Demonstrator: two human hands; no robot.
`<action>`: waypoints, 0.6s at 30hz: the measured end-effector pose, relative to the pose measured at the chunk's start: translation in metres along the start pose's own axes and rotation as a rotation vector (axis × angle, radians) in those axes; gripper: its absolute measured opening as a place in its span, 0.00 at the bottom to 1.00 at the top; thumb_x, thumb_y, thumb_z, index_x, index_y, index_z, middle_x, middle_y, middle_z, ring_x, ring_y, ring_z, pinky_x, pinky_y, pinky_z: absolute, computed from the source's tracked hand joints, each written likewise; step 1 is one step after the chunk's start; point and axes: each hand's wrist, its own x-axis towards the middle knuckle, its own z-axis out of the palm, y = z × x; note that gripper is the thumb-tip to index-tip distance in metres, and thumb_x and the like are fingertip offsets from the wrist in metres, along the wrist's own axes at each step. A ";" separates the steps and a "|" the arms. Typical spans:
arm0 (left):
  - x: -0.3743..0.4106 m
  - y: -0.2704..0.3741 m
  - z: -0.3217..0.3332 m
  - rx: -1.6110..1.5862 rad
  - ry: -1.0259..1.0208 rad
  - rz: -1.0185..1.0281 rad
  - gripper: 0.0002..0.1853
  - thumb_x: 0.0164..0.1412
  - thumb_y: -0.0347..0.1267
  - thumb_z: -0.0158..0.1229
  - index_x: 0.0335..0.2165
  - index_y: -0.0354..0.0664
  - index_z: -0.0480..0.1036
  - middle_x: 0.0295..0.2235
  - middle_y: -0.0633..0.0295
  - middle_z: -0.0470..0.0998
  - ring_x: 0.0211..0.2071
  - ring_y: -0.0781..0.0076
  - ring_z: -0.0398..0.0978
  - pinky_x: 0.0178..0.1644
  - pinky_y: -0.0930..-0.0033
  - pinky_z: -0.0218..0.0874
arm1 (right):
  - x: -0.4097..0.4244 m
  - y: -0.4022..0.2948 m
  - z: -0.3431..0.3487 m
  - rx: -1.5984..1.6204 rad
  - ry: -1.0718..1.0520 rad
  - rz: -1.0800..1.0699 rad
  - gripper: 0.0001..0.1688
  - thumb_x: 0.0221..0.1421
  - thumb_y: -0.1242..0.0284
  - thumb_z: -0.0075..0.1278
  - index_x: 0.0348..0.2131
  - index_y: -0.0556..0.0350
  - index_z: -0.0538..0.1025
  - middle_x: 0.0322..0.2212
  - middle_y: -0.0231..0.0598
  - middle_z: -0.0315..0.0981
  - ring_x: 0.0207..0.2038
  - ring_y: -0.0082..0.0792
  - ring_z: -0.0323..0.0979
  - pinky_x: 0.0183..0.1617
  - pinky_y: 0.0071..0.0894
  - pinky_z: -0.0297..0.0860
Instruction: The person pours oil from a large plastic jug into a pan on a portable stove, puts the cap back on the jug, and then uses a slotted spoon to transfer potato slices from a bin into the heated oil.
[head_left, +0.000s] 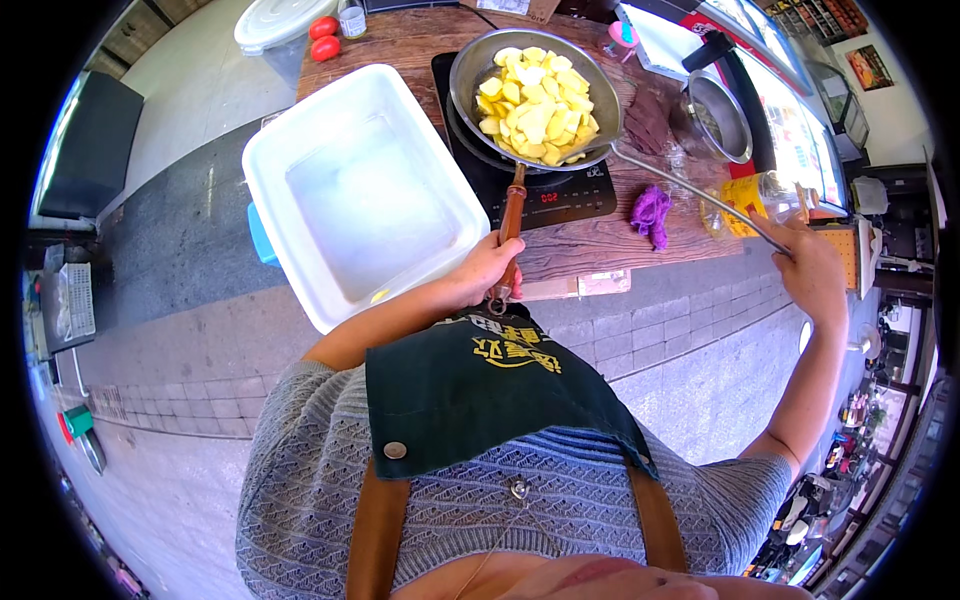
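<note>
My left hand (487, 271) grips the brown wooden handle (513, 214) of a metal frying pan (466, 96). The pan rests on a black induction cooktop (581, 193) with a lit red display. Pale yellow pieces, which look like sliced potato (536, 105), are heaped inside it. Out to the right, my right hand (810, 262) holds a long metal ladle or spatula by its thin handle (697, 193). Its head reaches into the pan's near right side, partly hidden among the pieces.
A white plastic tub (364, 187) stands left of the cooktop. To the right lie a purple cloth (651, 216), a clear plastic bottle with a yellow label (750, 201) and a metal pot (716, 120). Two tomatoes (325, 39) sit at the wooden table's (585, 255) far left.
</note>
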 end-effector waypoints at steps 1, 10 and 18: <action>0.000 0.000 0.000 0.002 -0.003 0.001 0.16 0.59 0.37 0.45 0.42 0.41 0.55 0.17 0.59 0.66 0.13 0.68 0.66 0.21 0.62 0.68 | 0.003 0.002 0.008 0.003 0.010 -0.001 0.32 0.42 0.81 0.47 0.48 0.34 0.70 0.29 0.46 0.69 0.34 0.46 0.70 0.38 0.42 0.65; 0.002 0.000 0.000 0.009 -0.002 0.005 0.16 0.58 0.37 0.46 0.41 0.41 0.55 0.17 0.59 0.66 0.12 0.67 0.66 0.21 0.62 0.67 | 0.062 -0.030 0.106 0.190 0.046 0.121 0.31 0.45 0.78 0.47 0.50 0.31 0.69 0.34 0.49 0.71 0.39 0.48 0.70 0.42 0.40 0.65; 0.000 0.001 -0.001 0.039 0.004 0.022 0.16 0.58 0.38 0.45 0.40 0.40 0.56 0.17 0.59 0.66 0.12 0.68 0.66 0.22 0.62 0.68 | 0.071 -0.014 0.154 0.827 0.183 0.041 0.29 0.47 0.75 0.46 0.51 0.34 0.68 0.38 0.54 0.71 0.42 0.51 0.69 0.47 0.40 0.64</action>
